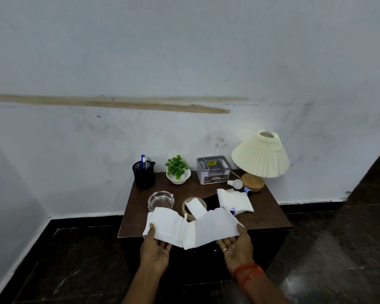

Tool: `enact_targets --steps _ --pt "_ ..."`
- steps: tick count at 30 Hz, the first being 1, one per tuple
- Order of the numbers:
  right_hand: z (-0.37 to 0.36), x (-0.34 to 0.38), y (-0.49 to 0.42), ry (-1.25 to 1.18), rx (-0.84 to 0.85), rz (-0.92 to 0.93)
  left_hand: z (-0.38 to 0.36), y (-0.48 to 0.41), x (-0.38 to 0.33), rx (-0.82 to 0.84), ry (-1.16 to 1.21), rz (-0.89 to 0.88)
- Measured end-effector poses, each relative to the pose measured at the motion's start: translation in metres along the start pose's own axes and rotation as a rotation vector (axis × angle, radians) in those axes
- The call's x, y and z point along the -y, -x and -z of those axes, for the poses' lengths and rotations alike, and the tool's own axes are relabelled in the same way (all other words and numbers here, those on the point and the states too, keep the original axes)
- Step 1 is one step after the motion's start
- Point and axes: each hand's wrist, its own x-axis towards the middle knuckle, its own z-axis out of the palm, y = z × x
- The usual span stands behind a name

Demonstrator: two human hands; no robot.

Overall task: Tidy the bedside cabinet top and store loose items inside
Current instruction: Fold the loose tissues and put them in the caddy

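— Two hands on one thing, is it?
— Yes. The left hand point(155, 240) and the right hand point(235, 244) each lie palm up under one end of a creased white sheet point(206, 229). Each thumb is laid over the edge, pinching it.
— And where is the sheet?
— Spread between them, over the front edge of the cabinet top point(270, 216). I can't tell whether it touches the wood.
— What else is up there?
— Along the wall stand a black pen holder point(143, 175), a green plant point(177, 168) in a white bowl, a grey organiser box point(213, 173) and a pleated lamp point(261, 155). A loose bulb point(236, 183) lies just beside the lamp's wooden base. Nearer the front there's a glass ashtray point(160, 200) on the left. In the middle is a tan ring point(185, 208) with a slip of paper in it. On the right a folded white packet point(235, 201) rests partly on something dark.
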Motion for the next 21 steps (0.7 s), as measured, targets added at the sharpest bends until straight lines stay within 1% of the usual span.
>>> enact_targets --steps 15,21 --pt "-0.003 0.019 0.021 -0.012 0.052 0.031 -0.012 0.029 -0.017 0.027 -0.023 -0.048" --pt "-0.003 0.023 0.031 0.027 0.059 0.044 -0.017 0.044 -0.014 0.087 -0.004 -0.024"
